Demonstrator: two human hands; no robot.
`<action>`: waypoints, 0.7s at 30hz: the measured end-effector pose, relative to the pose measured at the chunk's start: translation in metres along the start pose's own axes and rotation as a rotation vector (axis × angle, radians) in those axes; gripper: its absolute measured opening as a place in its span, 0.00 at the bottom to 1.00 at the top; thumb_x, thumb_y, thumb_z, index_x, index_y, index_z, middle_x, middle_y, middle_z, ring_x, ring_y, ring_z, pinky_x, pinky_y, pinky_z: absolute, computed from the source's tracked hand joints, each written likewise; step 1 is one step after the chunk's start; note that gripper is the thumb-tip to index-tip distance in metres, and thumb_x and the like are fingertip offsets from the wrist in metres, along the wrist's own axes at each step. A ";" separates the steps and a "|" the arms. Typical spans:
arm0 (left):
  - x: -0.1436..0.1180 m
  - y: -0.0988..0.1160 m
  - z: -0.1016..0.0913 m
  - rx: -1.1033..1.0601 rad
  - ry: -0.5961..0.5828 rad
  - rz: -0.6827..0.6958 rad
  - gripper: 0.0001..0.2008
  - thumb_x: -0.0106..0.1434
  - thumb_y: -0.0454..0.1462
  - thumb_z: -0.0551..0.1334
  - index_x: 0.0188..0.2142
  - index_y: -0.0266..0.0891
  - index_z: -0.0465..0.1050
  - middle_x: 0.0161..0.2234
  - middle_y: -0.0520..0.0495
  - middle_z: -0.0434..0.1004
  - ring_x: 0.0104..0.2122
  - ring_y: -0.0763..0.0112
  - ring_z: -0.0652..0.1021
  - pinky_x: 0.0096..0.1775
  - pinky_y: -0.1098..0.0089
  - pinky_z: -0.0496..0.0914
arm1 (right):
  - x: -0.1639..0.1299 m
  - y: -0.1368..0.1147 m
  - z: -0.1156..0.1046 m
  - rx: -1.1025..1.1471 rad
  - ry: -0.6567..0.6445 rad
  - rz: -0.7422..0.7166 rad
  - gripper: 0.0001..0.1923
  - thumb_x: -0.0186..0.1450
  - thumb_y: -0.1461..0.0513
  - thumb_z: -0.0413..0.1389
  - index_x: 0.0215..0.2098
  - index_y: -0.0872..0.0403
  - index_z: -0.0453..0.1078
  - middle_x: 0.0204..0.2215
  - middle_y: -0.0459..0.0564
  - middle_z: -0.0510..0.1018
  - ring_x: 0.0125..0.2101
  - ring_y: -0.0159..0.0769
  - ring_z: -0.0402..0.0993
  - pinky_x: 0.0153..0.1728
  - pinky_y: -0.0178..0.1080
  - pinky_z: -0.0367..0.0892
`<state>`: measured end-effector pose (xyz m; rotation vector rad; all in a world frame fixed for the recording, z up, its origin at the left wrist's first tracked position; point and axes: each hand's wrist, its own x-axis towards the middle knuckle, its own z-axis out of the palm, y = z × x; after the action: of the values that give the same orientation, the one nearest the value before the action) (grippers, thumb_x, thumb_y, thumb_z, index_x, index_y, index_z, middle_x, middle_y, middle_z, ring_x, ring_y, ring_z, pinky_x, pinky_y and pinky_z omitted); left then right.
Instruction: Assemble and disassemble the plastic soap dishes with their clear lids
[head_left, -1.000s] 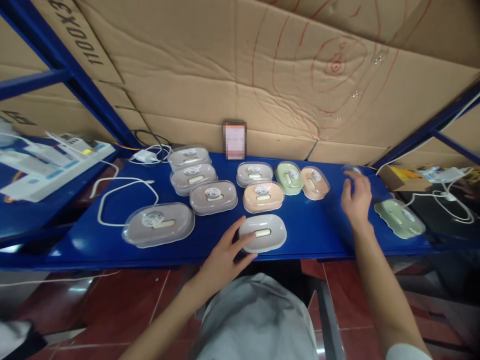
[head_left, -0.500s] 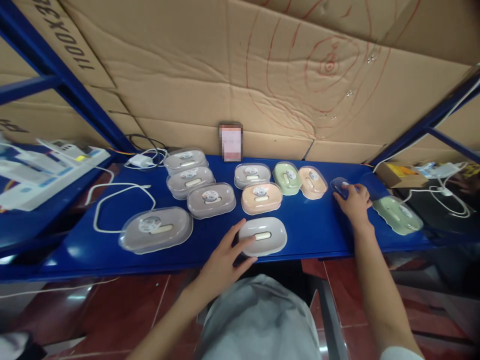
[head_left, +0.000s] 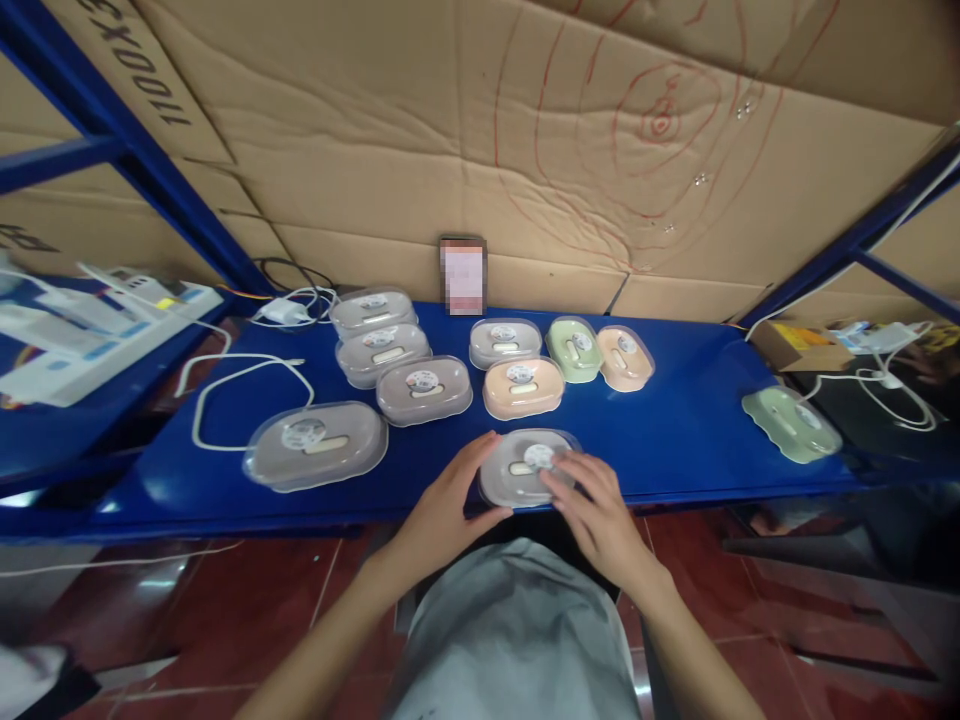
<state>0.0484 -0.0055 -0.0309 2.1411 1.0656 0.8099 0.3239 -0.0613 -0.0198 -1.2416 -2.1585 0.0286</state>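
We see the white soap box (head_left: 527, 466) lying long side left to right, our left hand (head_left: 442, 512) and right hand (head_left: 596, 507) touching it with loosely spread fingers.

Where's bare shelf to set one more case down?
Widest bare patch on the blue shelf: between the peach case and the lone green case. A smaller one lies inside the white cable loop. Crowded: the grey cases rows and the front case under both hands.
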 end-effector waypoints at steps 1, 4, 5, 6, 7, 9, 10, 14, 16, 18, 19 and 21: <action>0.000 -0.001 0.000 -0.005 0.003 0.012 0.44 0.70 0.40 0.71 0.76 0.53 0.49 0.76 0.40 0.60 0.73 0.52 0.66 0.72 0.48 0.64 | 0.006 -0.007 0.006 -0.005 -0.024 -0.036 0.30 0.75 0.67 0.54 0.73 0.41 0.63 0.63 0.53 0.78 0.67 0.49 0.70 0.66 0.59 0.67; 0.000 -0.003 -0.002 -0.020 0.026 0.031 0.42 0.70 0.39 0.70 0.76 0.53 0.50 0.75 0.41 0.60 0.73 0.52 0.66 0.72 0.48 0.64 | 0.016 -0.018 0.015 -0.075 -0.023 -0.073 0.25 0.75 0.64 0.57 0.70 0.47 0.68 0.62 0.55 0.78 0.67 0.50 0.70 0.68 0.62 0.62; 0.001 -0.004 -0.002 -0.026 0.028 0.028 0.42 0.70 0.39 0.70 0.76 0.53 0.51 0.75 0.41 0.61 0.73 0.52 0.67 0.72 0.47 0.65 | 0.017 -0.018 0.015 -0.099 -0.020 -0.091 0.24 0.76 0.64 0.58 0.68 0.48 0.69 0.62 0.55 0.79 0.66 0.50 0.70 0.69 0.61 0.61; 0.001 -0.003 -0.003 -0.032 0.022 0.022 0.42 0.69 0.39 0.71 0.75 0.54 0.51 0.74 0.41 0.61 0.72 0.52 0.67 0.71 0.48 0.65 | 0.018 -0.018 0.014 -0.117 -0.022 -0.117 0.22 0.76 0.64 0.58 0.67 0.49 0.70 0.62 0.55 0.79 0.66 0.49 0.70 0.69 0.60 0.60; 0.001 -0.003 -0.003 -0.036 0.007 0.014 0.42 0.69 0.40 0.72 0.75 0.54 0.52 0.74 0.42 0.62 0.72 0.52 0.68 0.71 0.48 0.65 | 0.018 -0.017 0.012 -0.129 -0.025 -0.143 0.22 0.76 0.65 0.58 0.67 0.49 0.70 0.62 0.55 0.79 0.66 0.47 0.71 0.70 0.59 0.58; 0.000 -0.001 -0.004 -0.046 -0.027 0.002 0.44 0.67 0.40 0.73 0.75 0.54 0.53 0.73 0.42 0.63 0.72 0.52 0.68 0.71 0.48 0.66 | 0.019 -0.015 0.006 -0.134 -0.029 -0.178 0.21 0.76 0.66 0.58 0.66 0.50 0.71 0.62 0.54 0.80 0.66 0.45 0.71 0.71 0.56 0.56; 0.000 0.000 -0.005 -0.051 -0.043 0.000 0.44 0.67 0.39 0.74 0.75 0.54 0.53 0.73 0.42 0.63 0.72 0.52 0.68 0.71 0.48 0.65 | 0.019 -0.014 0.004 -0.131 -0.036 -0.184 0.21 0.76 0.65 0.58 0.66 0.49 0.71 0.62 0.53 0.79 0.66 0.45 0.71 0.71 0.56 0.55; 0.000 0.002 -0.005 -0.063 -0.059 -0.009 0.45 0.67 0.38 0.73 0.75 0.55 0.52 0.74 0.42 0.61 0.72 0.53 0.67 0.71 0.48 0.65 | 0.018 -0.016 0.008 -0.111 -0.011 -0.165 0.21 0.76 0.65 0.58 0.66 0.49 0.72 0.62 0.53 0.80 0.66 0.44 0.71 0.72 0.54 0.54; 0.000 0.003 -0.004 -0.063 -0.061 -0.016 0.44 0.68 0.38 0.73 0.76 0.55 0.53 0.74 0.42 0.61 0.72 0.52 0.67 0.71 0.48 0.65 | 0.014 -0.017 0.014 -0.109 0.029 -0.146 0.22 0.76 0.65 0.58 0.66 0.48 0.72 0.61 0.53 0.80 0.66 0.43 0.72 0.72 0.54 0.55; 0.001 0.003 -0.003 -0.057 -0.066 -0.017 0.44 0.68 0.38 0.72 0.76 0.56 0.53 0.74 0.42 0.60 0.72 0.52 0.67 0.71 0.47 0.66 | 0.008 -0.016 0.021 -0.119 0.067 -0.115 0.23 0.75 0.65 0.59 0.67 0.47 0.71 0.61 0.53 0.81 0.66 0.43 0.72 0.72 0.54 0.56; 0.001 0.003 -0.003 -0.052 -0.068 -0.016 0.44 0.68 0.38 0.72 0.76 0.56 0.53 0.74 0.42 0.61 0.72 0.52 0.67 0.71 0.47 0.65 | 0.005 -0.016 0.024 -0.126 0.083 -0.096 0.24 0.75 0.65 0.59 0.68 0.46 0.70 0.61 0.53 0.80 0.66 0.43 0.72 0.72 0.54 0.56; 0.001 0.002 -0.001 -0.040 -0.069 -0.013 0.43 0.69 0.38 0.72 0.76 0.56 0.52 0.74 0.42 0.60 0.72 0.53 0.66 0.71 0.47 0.65 | 0.000 -0.014 0.029 -0.136 0.124 -0.063 0.26 0.75 0.65 0.59 0.69 0.45 0.69 0.62 0.53 0.80 0.66 0.44 0.72 0.72 0.54 0.57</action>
<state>0.0492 -0.0054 -0.0281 2.1109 1.0186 0.7398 0.2976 -0.0611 -0.0384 -1.2164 -2.1192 -0.2199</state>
